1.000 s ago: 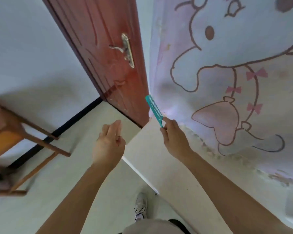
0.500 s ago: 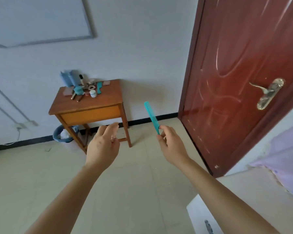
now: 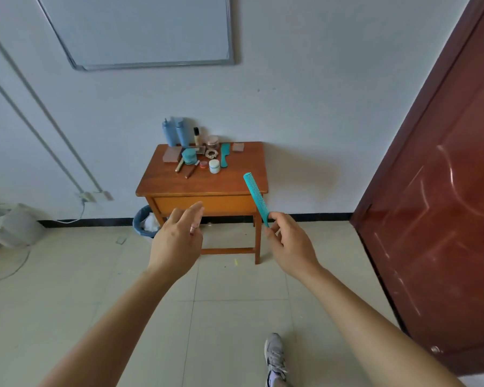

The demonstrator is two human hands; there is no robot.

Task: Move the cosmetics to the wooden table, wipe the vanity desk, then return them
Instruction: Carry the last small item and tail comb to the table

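The right grip [image 3: 289,247] pinches a teal comb [image 3: 256,198] by its handle end, held tilted in the air, well short of the wooden counter [image 3: 235,180]. The left grip [image 3: 176,247] has loosely extended fingers with something small and pinkish at them; I cannot tell if it is held. Cosmetics [image 3: 190,156] crowd the counter's back, against the wall.

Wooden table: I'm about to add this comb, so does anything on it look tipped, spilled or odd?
Nothing stands out. The two blue bottles stand upright at the back of the wooden table, the white jar sits level, and the gold tube and brown pencil simply lie flat. No spill shows.
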